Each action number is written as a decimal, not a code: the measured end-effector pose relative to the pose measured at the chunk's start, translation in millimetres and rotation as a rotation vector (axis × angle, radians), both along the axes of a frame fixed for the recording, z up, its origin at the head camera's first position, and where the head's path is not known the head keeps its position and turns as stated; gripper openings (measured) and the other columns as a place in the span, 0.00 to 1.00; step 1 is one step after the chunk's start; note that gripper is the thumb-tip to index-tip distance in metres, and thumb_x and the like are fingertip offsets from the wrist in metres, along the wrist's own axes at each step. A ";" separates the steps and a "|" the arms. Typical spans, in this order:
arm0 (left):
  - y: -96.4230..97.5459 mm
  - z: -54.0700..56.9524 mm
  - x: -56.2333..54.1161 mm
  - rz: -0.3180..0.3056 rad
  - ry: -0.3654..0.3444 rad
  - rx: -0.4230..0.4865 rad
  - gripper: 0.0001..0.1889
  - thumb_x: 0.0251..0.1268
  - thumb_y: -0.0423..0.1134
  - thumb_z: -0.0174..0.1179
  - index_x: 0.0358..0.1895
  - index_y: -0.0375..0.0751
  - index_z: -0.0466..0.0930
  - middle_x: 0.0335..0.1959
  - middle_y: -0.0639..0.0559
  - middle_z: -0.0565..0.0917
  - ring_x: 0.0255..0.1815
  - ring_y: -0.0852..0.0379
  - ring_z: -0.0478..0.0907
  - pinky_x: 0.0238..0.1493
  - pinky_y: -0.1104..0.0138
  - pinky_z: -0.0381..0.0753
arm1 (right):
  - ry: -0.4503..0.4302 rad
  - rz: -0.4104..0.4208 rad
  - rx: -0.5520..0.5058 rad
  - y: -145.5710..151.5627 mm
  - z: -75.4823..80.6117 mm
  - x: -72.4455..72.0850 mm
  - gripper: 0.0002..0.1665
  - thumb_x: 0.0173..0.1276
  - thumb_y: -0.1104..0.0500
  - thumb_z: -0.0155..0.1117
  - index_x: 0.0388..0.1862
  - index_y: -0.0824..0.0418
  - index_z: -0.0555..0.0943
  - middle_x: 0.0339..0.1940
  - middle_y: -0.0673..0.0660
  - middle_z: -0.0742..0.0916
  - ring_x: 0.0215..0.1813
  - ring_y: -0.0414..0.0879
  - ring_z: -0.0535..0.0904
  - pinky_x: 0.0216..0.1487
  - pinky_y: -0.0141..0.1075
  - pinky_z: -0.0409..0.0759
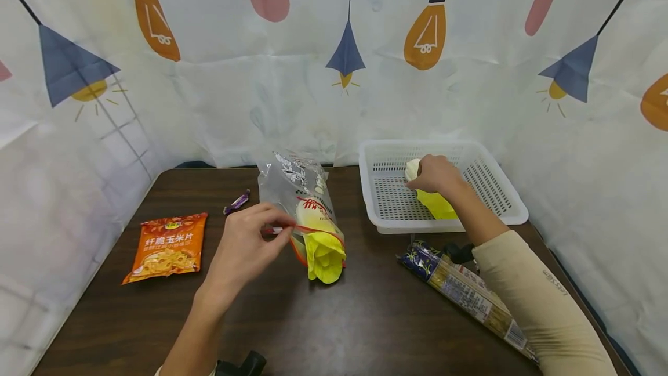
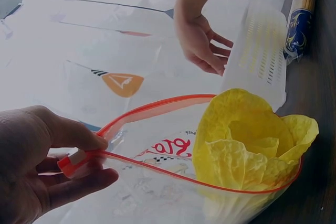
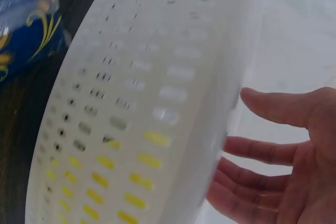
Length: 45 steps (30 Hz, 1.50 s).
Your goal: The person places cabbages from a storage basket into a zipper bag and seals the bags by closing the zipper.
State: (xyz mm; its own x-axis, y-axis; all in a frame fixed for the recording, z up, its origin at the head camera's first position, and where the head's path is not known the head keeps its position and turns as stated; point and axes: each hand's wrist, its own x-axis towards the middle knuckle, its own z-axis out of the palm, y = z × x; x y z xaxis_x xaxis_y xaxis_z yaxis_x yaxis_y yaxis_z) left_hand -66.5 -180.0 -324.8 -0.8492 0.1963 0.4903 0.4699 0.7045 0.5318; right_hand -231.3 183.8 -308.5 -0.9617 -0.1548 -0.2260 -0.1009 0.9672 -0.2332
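My left hand (image 1: 253,242) pinches the red zip edge of a clear plastic zip bag (image 1: 282,181), by its white slider. The bag lies with its mouth toward me; bright yellow cabbage-like leaves (image 1: 325,257) show at the opening. In the left wrist view the mouth gapes around the yellow leaves (image 2: 239,148). My right hand (image 1: 437,174) reaches over the white basket (image 1: 373,208), above a yellow leaf with a pale stem (image 1: 437,205) lying inside. In the right wrist view the fingers of the right hand (image 3: 278,169) are spread from the thumb, fingertips partly hidden by the basket's rim.
An orange snack packet (image 1: 168,248) lies at the left of the dark table (image 1: 360,318). A small purple wrapped sweet (image 1: 237,201) sits between it and the bag. A long blue-and-clear noodle-like pack (image 1: 464,295) lies under the right forearm. A printed curtain (image 1: 313,91) hangs behind.
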 end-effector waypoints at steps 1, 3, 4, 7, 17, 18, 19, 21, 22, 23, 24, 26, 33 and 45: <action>0.1 -0.2 -0.1 -0.001 0.001 0.000 0.06 0.58 0.31 0.75 0.36 0.47 0.91 0.35 0.60 0.87 0.35 0.63 0.83 0.38 0.65 0.89 | -0.001 -0.006 0.009 1.4 -1.3 -1.3 0.22 0.68 0.48 0.70 0.38 0.69 0.84 0.29 0.61 0.84 0.30 0.51 0.75 0.29 0.39 0.76; 0.2 -0.4 -0.2 -0.002 0.003 -0.001 0.06 0.58 0.31 0.75 0.36 0.47 0.92 0.35 0.60 0.87 0.35 0.63 0.83 0.38 0.65 0.89 | -0.001 -0.027 0.027 4.1 -3.7 -3.7 0.28 0.67 0.48 0.71 0.49 0.74 0.81 0.39 0.67 0.86 0.34 0.54 0.78 0.33 0.41 0.80; 0.2 -0.6 -0.3 -0.002 0.004 -0.002 0.06 0.58 0.31 0.75 0.36 0.47 0.92 0.35 0.60 0.87 0.35 0.63 0.83 0.38 0.65 0.89 | 0.002 -0.037 0.038 5.5 -4.9 -4.9 0.31 0.66 0.49 0.71 0.53 0.75 0.79 0.43 0.69 0.86 0.36 0.56 0.79 0.35 0.43 0.82; 0.2 -0.7 -0.3 -0.002 0.007 -0.005 0.06 0.58 0.31 0.75 0.36 0.47 0.92 0.34 0.60 0.87 0.35 0.63 0.83 0.38 0.65 0.89 | 0.004 -0.081 0.068 9.1 -8.7 -7.9 0.37 0.65 0.50 0.73 0.60 0.77 0.75 0.50 0.73 0.85 0.41 0.59 0.80 0.41 0.47 0.85; 0.2 0.2 0.3 -0.007 0.006 -0.013 0.06 0.59 0.31 0.75 0.36 0.47 0.91 0.35 0.60 0.87 0.36 0.63 0.84 0.38 0.65 0.89 | -0.115 -0.155 0.128 19.0 -16.5 -13.7 0.61 0.66 0.48 0.73 0.79 0.79 0.48 0.69 0.83 0.71 0.67 0.74 0.71 0.68 0.61 0.76; 0.2 0.2 0.3 -0.006 0.006 -0.014 0.06 0.59 0.31 0.75 0.36 0.47 0.91 0.35 0.60 0.87 0.36 0.63 0.84 0.38 0.65 0.88 | -0.134 -0.161 0.129 19.8 -16.8 -14.2 0.63 0.66 0.48 0.73 0.80 0.79 0.45 0.70 0.83 0.70 0.67 0.74 0.71 0.68 0.61 0.76; 0.2 0.2 0.5 -0.006 0.006 -0.014 0.06 0.59 0.31 0.75 0.36 0.47 0.91 0.35 0.60 0.87 0.36 0.63 0.84 0.37 0.65 0.88 | -0.152 -0.165 0.128 20.8 -17.0 -14.9 0.65 0.67 0.48 0.73 0.80 0.79 0.42 0.70 0.83 0.70 0.66 0.73 0.72 0.68 0.61 0.75; 0.0 0.0 0.7 -0.008 0.007 -0.014 0.06 0.59 0.31 0.75 0.35 0.47 0.91 0.34 0.60 0.87 0.36 0.63 0.84 0.37 0.65 0.88 | -0.185 -0.171 0.121 23.0 -18.1 -15.8 0.68 0.66 0.48 0.73 0.80 0.78 0.38 0.68 0.83 0.72 0.61 0.69 0.75 0.66 0.59 0.78; 0.0 -0.2 0.8 -0.008 0.007 -0.014 0.06 0.59 0.31 0.75 0.35 0.47 0.91 0.34 0.60 0.87 0.36 0.63 0.84 0.37 0.65 0.88 | -0.198 -0.168 0.117 24.2 -18.5 -16.3 0.69 0.66 0.49 0.74 0.80 0.78 0.36 0.67 0.82 0.73 0.59 0.68 0.76 0.65 0.58 0.79; 0.0 -0.4 0.8 -0.007 0.008 -0.014 0.06 0.59 0.31 0.75 0.35 0.47 0.91 0.34 0.60 0.87 0.36 0.63 0.84 0.37 0.65 0.88 | -0.206 -0.165 0.115 25.4 -19.3 -16.8 0.69 0.66 0.49 0.74 0.80 0.78 0.35 0.65 0.82 0.74 0.57 0.67 0.76 0.64 0.57 0.79; -0.1 -0.5 0.9 -0.007 0.008 -0.014 0.06 0.59 0.31 0.75 0.35 0.47 0.91 0.34 0.60 0.87 0.36 0.63 0.84 0.37 0.65 0.88 | -0.215 -0.165 0.110 26.6 -19.8 -17.1 0.69 0.65 0.49 0.74 0.80 0.78 0.35 0.64 0.82 0.74 0.56 0.66 0.76 0.64 0.57 0.80; -0.2 -0.5 1.0 -0.008 0.007 -0.015 0.06 0.59 0.31 0.75 0.35 0.47 0.91 0.34 0.60 0.87 0.36 0.63 0.84 0.37 0.65 0.88 | -0.232 -0.162 0.102 28.5 -21.6 -17.8 0.69 0.65 0.50 0.75 0.79 0.77 0.35 0.63 0.81 0.74 0.55 0.65 0.76 0.65 0.57 0.79; 0.1 -0.2 0.4 -0.005 0.013 -0.018 0.06 0.59 0.32 0.75 0.35 0.48 0.91 0.34 0.61 0.87 0.35 0.63 0.83 0.37 0.66 0.87 | -0.293 -0.132 0.083 34.6 -29.4 -24.9 0.67 0.65 0.54 0.73 0.79 0.76 0.34 0.66 0.81 0.70 0.61 0.68 0.73 0.70 0.61 0.74; 0.0 -2.4 -0.9 -0.008 0.021 0.000 0.06 0.59 0.31 0.75 0.35 0.47 0.91 0.33 0.60 0.87 0.35 0.63 0.84 0.36 0.67 0.88 | -0.237 -0.136 -0.072 37.5 -25.2 -20.9 0.51 0.63 0.58 0.70 0.73 0.71 0.49 0.58 0.77 0.76 0.52 0.64 0.75 0.58 0.55 0.79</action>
